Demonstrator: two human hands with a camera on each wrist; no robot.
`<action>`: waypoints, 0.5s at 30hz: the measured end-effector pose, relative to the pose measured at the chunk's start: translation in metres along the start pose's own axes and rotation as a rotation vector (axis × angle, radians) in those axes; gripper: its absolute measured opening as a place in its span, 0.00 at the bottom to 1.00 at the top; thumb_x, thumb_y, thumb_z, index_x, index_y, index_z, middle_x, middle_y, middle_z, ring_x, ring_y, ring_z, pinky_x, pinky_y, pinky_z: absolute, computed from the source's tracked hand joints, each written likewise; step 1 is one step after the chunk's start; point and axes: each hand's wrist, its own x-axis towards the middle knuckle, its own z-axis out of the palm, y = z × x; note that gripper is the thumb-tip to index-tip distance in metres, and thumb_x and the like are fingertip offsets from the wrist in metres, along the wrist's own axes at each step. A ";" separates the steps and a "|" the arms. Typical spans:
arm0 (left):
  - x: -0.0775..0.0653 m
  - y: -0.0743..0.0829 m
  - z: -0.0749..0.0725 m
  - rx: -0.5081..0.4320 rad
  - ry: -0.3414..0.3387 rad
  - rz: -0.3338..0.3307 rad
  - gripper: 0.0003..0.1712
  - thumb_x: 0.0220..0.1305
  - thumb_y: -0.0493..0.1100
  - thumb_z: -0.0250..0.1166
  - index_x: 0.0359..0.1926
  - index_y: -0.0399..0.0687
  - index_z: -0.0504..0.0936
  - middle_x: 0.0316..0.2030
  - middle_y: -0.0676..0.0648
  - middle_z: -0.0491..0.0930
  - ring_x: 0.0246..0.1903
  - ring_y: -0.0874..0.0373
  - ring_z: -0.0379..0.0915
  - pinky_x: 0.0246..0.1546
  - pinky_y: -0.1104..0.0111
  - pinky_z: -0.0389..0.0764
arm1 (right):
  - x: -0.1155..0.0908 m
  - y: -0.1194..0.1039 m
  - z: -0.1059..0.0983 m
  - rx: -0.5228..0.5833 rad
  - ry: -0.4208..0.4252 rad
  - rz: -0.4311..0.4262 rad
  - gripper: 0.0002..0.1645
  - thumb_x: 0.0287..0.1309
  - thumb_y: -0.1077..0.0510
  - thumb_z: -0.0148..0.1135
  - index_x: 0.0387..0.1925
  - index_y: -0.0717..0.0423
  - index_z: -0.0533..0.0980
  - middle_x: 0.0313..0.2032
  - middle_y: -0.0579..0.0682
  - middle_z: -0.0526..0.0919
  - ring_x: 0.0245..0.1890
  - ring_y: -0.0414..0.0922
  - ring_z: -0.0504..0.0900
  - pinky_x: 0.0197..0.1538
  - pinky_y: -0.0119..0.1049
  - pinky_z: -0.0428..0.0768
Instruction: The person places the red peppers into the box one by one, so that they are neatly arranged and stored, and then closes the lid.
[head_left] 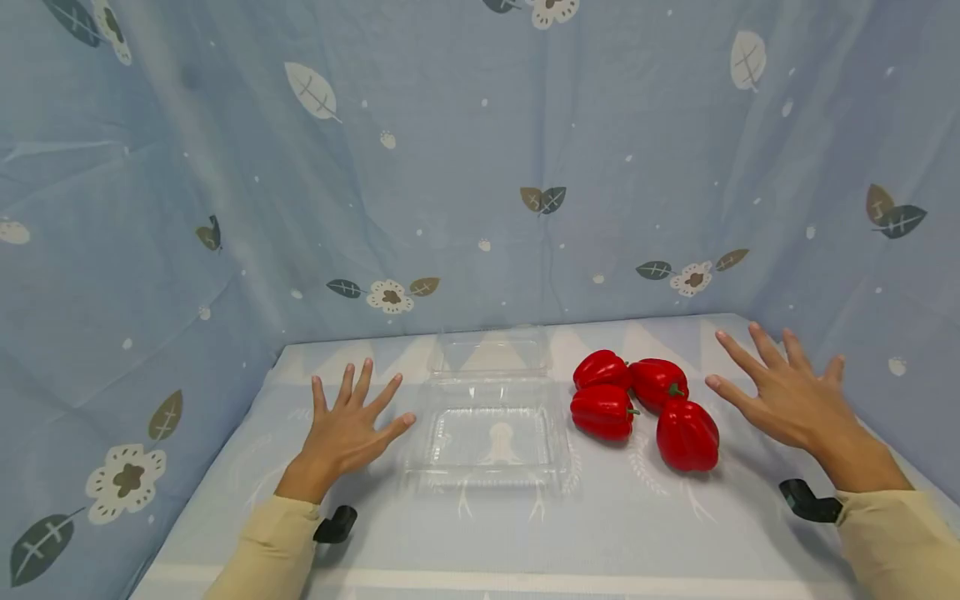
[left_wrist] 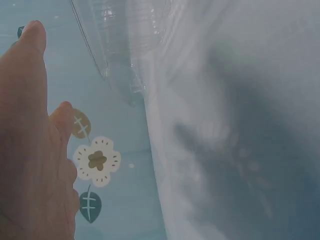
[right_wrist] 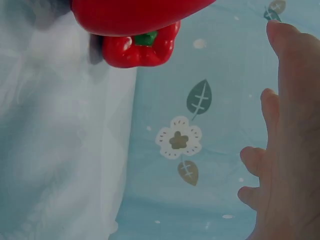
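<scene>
Four red peppers (head_left: 602, 412) lie right of one clear container (head_left: 486, 478); two hands (head_left: 347, 437) flank it, one each side.

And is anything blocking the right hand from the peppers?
Nothing visible: in the head view, only bare tablecloth shows between the right hand and the peppers.

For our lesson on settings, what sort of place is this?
Likely a makeshift booth, perhaps for filming: flowered cloth hangs on three sides of a table holding red peppers and a clear plastic box.
</scene>
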 end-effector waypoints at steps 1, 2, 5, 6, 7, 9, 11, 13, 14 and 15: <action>0.000 0.001 0.001 -0.005 0.001 0.002 0.46 0.67 0.79 0.40 0.79 0.65 0.54 0.79 0.40 0.35 0.76 0.36 0.27 0.63 0.35 0.15 | 0.000 0.000 0.000 0.001 0.003 -0.001 0.54 0.64 0.23 0.44 0.80 0.37 0.38 0.76 0.70 0.39 0.71 0.77 0.29 0.52 0.84 0.24; 0.000 0.002 0.001 -0.007 0.003 0.005 0.46 0.67 0.79 0.40 0.79 0.65 0.54 0.79 0.40 0.35 0.76 0.36 0.27 0.63 0.35 0.15 | 0.000 0.000 0.000 0.001 0.005 -0.002 0.53 0.64 0.23 0.44 0.80 0.37 0.38 0.76 0.70 0.39 0.71 0.77 0.29 0.52 0.84 0.24; -0.001 0.007 0.003 -0.014 0.008 0.010 0.46 0.67 0.79 0.40 0.79 0.64 0.55 0.79 0.40 0.35 0.76 0.37 0.27 0.64 0.35 0.16 | 0.000 0.001 -0.001 0.003 0.012 -0.001 0.53 0.64 0.24 0.44 0.80 0.37 0.38 0.75 0.70 0.39 0.71 0.77 0.29 0.51 0.84 0.24; -0.001 0.008 0.004 -0.015 0.009 0.011 0.46 0.67 0.79 0.40 0.79 0.64 0.55 0.79 0.40 0.35 0.76 0.37 0.27 0.64 0.35 0.16 | 0.000 0.001 -0.001 0.005 0.013 0.000 0.54 0.64 0.24 0.44 0.80 0.38 0.37 0.75 0.71 0.38 0.71 0.77 0.28 0.51 0.84 0.23; -0.002 0.009 0.005 -0.016 0.010 0.012 0.46 0.67 0.79 0.40 0.79 0.64 0.55 0.79 0.40 0.35 0.76 0.37 0.27 0.64 0.35 0.16 | -0.001 0.001 -0.001 0.006 0.013 0.001 0.54 0.64 0.23 0.44 0.80 0.38 0.37 0.75 0.71 0.38 0.71 0.77 0.28 0.51 0.84 0.23; -0.003 0.011 0.007 -0.011 0.014 0.013 0.46 0.68 0.79 0.40 0.79 0.64 0.55 0.79 0.40 0.36 0.76 0.37 0.27 0.64 0.35 0.17 | -0.001 0.000 -0.001 0.005 0.014 0.002 0.54 0.64 0.23 0.44 0.80 0.38 0.38 0.75 0.71 0.38 0.71 0.76 0.28 0.51 0.84 0.23; -0.005 0.012 0.009 -0.005 0.021 0.015 0.45 0.68 0.78 0.40 0.79 0.65 0.56 0.79 0.40 0.36 0.76 0.37 0.27 0.64 0.34 0.18 | -0.002 -0.001 0.000 0.002 0.013 -0.001 0.54 0.64 0.23 0.44 0.80 0.38 0.38 0.75 0.71 0.38 0.71 0.76 0.28 0.52 0.84 0.23; -0.007 0.013 0.010 -0.002 0.024 0.017 0.45 0.68 0.78 0.40 0.79 0.65 0.55 0.79 0.40 0.37 0.76 0.37 0.28 0.64 0.34 0.19 | -0.003 -0.002 0.001 -0.003 0.011 -0.009 0.53 0.64 0.24 0.44 0.80 0.37 0.38 0.76 0.70 0.38 0.71 0.76 0.28 0.52 0.84 0.23; -0.008 0.014 0.010 0.000 0.026 0.017 0.45 0.68 0.78 0.40 0.78 0.66 0.56 0.79 0.40 0.37 0.76 0.36 0.29 0.64 0.34 0.19 | -0.004 -0.002 0.002 -0.005 0.010 -0.013 0.52 0.64 0.24 0.44 0.80 0.36 0.39 0.76 0.70 0.37 0.71 0.76 0.29 0.52 0.84 0.23; -0.009 0.015 0.010 -0.002 0.026 0.019 0.44 0.68 0.78 0.40 0.78 0.66 0.56 0.79 0.40 0.37 0.76 0.36 0.30 0.65 0.34 0.19 | -0.004 -0.003 0.003 -0.006 0.009 -0.017 0.52 0.64 0.24 0.44 0.80 0.36 0.39 0.76 0.69 0.37 0.71 0.76 0.29 0.52 0.84 0.24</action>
